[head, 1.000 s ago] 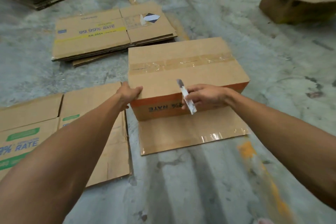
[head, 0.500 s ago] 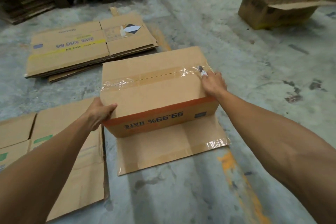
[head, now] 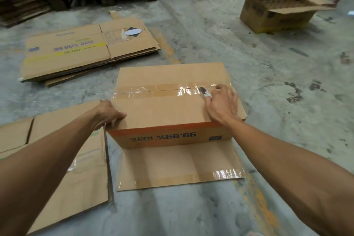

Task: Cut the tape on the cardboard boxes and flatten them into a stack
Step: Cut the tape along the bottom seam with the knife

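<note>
Nearest the camera, both forearms reach out over a loose flap (head: 178,165) lying flat on the concrete floor (head: 287,63), joined to the near side of the upturned cardboard box (head: 168,115). At the box's near-left corner, the left hand (head: 108,114) curls its fingers over the top edge, bracing it. Farther in and to the right, the right hand (head: 220,105) pinches a small cutter (head: 204,91), its blade set on the clear tape (head: 172,90) that runs left to right across the top seam. Most of the tape looks uncut. If the left hand's hold slackens, the box could slide under the pull and the blade skip out of the seam toward that hand. Beyond, far left, the stack of flattened boxes (head: 86,53) lies well apart from the box, awaiting it.
</note>
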